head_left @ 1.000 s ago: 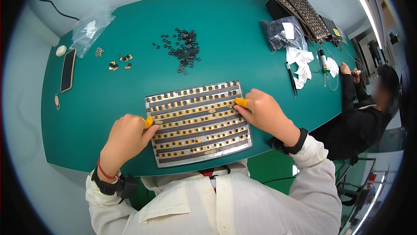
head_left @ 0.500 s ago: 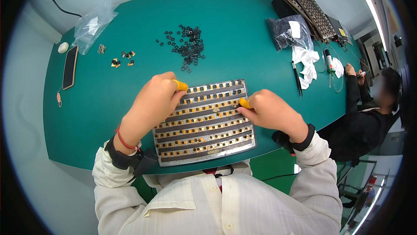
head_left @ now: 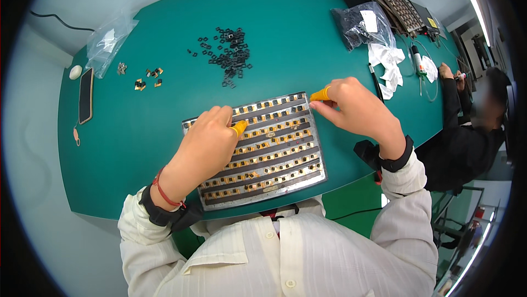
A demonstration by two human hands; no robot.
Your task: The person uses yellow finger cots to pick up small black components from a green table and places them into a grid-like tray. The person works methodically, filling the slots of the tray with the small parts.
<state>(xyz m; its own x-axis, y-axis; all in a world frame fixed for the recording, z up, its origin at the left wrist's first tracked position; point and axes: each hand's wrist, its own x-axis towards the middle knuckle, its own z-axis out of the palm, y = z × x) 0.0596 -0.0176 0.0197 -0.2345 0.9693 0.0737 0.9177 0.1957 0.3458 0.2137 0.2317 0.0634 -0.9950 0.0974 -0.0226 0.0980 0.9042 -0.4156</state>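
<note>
Metal keyboard plate (head_left: 277, 165) lying flat on green worktop (head_left: 307, 39), near edge. Left hand (head_left: 206, 146) pinched on upper rows, seemingly around one small part; right hand (head_left: 351, 107) gripping plate's top right corner. Most slots filled; loose black pieces (head_left: 228, 55) heaped beyond, unplaced.

Keyboard plate (head_left: 274, 160) nearest, loose switches (head_left: 228, 55) behind, phone (head_left: 85, 95) left

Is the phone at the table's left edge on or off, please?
Apparently off: the phone lies flat on the green table with a dark screen.
</note>
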